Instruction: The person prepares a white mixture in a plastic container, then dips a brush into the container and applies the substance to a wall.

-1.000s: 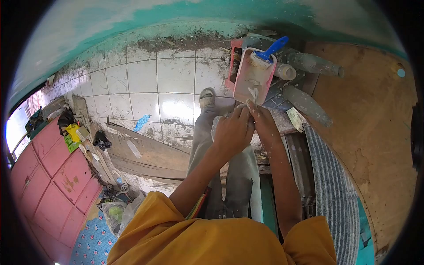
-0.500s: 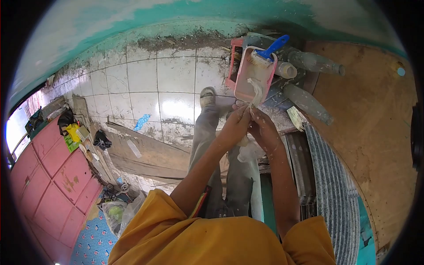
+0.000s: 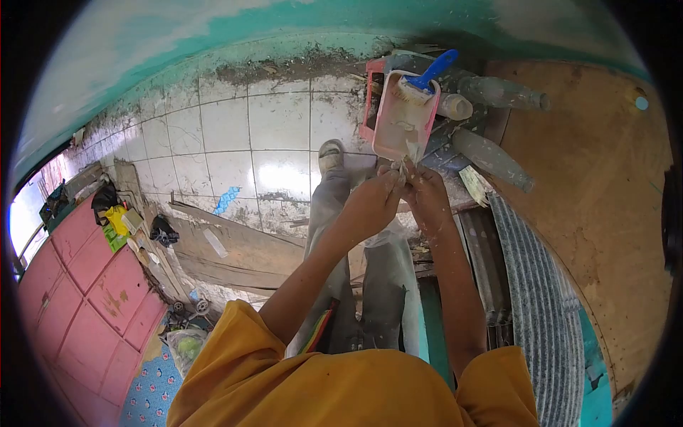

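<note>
The thin plastic bag [image 3: 388,233] hangs between your hands, its bunched top at twelve o'clock, by the pink-rimmed tray [image 3: 404,132]. Your left hand [image 3: 371,205] pinches it, fingertips closed; your right hand [image 3: 429,199] grips beside it, fingers curled. The blue-handled brush [image 3: 432,70] sits at one o'clock, dusty bottles [image 3: 498,92] at two.
</note>
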The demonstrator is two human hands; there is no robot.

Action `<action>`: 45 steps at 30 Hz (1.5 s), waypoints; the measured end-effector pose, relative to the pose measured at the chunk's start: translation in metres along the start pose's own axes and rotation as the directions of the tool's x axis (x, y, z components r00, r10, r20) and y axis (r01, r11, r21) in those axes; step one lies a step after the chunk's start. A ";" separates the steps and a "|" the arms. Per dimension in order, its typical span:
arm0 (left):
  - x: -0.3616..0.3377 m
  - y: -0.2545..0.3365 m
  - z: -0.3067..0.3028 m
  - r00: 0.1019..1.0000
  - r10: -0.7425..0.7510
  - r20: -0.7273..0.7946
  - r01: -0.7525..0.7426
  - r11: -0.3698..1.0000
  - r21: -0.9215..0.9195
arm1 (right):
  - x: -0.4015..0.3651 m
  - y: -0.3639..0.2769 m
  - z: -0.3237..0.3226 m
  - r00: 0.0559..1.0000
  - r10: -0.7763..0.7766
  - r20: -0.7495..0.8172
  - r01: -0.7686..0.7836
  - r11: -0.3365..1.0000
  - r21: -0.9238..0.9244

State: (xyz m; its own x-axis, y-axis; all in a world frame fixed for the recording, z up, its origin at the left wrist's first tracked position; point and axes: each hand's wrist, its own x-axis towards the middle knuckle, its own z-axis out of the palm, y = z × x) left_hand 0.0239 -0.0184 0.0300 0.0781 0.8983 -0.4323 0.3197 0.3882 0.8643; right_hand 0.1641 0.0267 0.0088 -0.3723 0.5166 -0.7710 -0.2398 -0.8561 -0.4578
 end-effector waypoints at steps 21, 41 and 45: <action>-0.003 -0.001 0.006 0.987 -0.151 -0.056 0.160 0.945 0.284 | 0.033 0.030 0.014 0.983 -0.020 -0.185 0.074 0.955 0.289; 0.008 -0.016 0.016 0.996 -0.077 0.033 0.052 0.876 0.480 | 0.042 0.005 0.024 0.948 0.028 -0.317 0.061 0.962 0.268; 0.007 -0.017 0.021 0.998 -0.058 0.004 0.050 0.887 0.459 | 0.042 -0.003 0.025 0.925 0.088 -0.371 0.014 0.964 0.264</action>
State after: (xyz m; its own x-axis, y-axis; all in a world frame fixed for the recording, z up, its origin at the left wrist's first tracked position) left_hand 0.0389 -0.0235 0.0069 0.0630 0.8735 -0.4827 0.7208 0.2947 0.6274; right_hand 0.1269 0.0516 -0.0109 -0.0329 0.3969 -0.9173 -0.4729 -0.8147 -0.3356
